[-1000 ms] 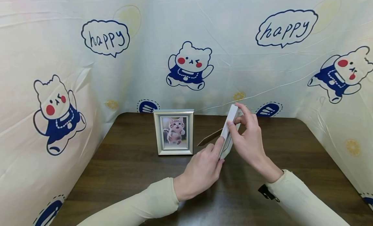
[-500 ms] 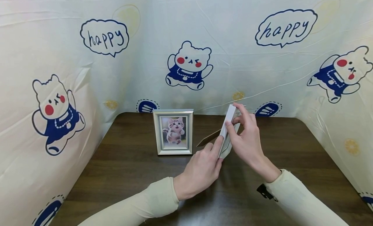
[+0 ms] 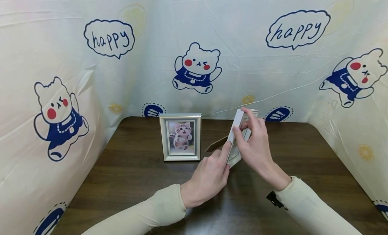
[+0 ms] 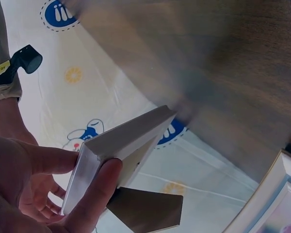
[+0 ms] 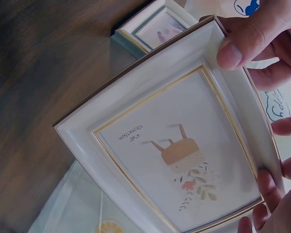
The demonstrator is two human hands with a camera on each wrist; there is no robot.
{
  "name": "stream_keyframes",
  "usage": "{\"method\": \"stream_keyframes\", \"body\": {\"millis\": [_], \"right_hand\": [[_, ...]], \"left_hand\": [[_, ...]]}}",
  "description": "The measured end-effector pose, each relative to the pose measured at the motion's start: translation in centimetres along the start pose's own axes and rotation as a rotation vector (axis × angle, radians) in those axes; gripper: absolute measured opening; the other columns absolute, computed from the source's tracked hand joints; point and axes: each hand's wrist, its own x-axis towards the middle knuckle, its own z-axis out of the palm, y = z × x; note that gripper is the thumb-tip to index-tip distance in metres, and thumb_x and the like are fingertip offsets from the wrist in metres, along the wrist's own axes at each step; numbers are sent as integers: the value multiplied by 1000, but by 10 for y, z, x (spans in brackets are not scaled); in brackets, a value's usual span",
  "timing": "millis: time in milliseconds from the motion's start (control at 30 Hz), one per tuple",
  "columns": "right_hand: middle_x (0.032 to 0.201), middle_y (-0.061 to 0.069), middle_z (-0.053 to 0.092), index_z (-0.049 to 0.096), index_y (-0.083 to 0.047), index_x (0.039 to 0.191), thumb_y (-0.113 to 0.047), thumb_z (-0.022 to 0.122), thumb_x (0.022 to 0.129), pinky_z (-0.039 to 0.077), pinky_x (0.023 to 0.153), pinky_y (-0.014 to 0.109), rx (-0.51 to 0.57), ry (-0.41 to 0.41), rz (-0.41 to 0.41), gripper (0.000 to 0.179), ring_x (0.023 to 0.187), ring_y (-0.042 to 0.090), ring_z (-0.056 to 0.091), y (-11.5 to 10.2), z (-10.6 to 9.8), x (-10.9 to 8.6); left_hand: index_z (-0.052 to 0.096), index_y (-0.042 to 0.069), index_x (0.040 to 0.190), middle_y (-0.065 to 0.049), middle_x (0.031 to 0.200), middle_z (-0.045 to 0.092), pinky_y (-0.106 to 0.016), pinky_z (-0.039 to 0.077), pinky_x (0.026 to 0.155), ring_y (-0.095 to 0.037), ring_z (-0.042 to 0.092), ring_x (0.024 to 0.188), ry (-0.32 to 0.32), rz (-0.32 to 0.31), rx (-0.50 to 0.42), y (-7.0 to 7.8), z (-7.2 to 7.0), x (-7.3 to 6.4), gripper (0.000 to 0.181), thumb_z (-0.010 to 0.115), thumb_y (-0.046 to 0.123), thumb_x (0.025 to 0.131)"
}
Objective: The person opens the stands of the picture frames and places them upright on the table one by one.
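Observation:
Both hands hold a white photo frame [image 3: 235, 127] up off the table, seen nearly edge-on in the head view. My left hand [image 3: 207, 181] grips its lower part, and my right hand [image 3: 256, 144] holds the upper part with thumb and fingers. A brown stand [image 4: 148, 208] juts out from the frame's back. In the right wrist view the frame's front shows a thin gold inner line around a printed insert [image 5: 184, 165] with a chair, leaves and size text. Fingers partly cover the frame's edges.
A second, silvery photo frame [image 3: 180, 137] with a kitten picture stands upright on the dark wooden table [image 3: 136, 181], left of the held one. Patterned cloth [image 3: 194, 26] hangs behind and along both sides. A black device [image 3: 274, 199] sits at the right cuff.
The held photo frame has shifted slightly left, and a little more of its front shows in the head view. Both hands keep their hold. The kitten picture frame has not moved.

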Motion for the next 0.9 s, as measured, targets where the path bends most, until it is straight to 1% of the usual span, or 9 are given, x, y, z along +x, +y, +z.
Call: {"method": "stream_keyframes", "body": {"millis": [167,300,500,767,900], "right_hand": [[83,9,67,54,-3,148,3,73,92,32,82,41,-14,7,-47,59,96,28,46,1,1,0],[83,9,67,54,-2,147,1,74,92,32,85,42,-31,11,-71,59,95,29,46,1,2,0],[84,7,66,53,-4,149,-3,74,92,33,90,47,-66,-4,-70,61,97,30,46,-1,2,-1],[87,8,67,51,-4,151,-4,74,93,34,88,46,-115,-37,-75,62,99,29,46,-5,1,-2],[88,9,67,51,-4,151,-5,74,93,34,90,48,-127,-49,-89,62,101,30,47,-9,1,-2]], "left_hand": [[42,2,144,-11,90,65,-35,58,54,-26,71,68,15,4,-12,-2,1,-1,66,79,4,89],[42,2,142,-12,90,65,-37,58,55,-27,71,70,22,-4,-24,-4,2,-1,65,80,3,88],[42,3,142,-12,93,66,-40,60,59,-28,72,74,30,-25,-39,-6,3,-2,66,80,3,88],[40,6,145,-14,106,67,-41,62,70,-27,72,88,-2,-77,-124,-7,2,-3,67,78,1,90],[40,6,146,-14,107,67,-42,62,72,-26,71,88,9,-94,-135,-8,4,-4,68,79,2,90]]}}
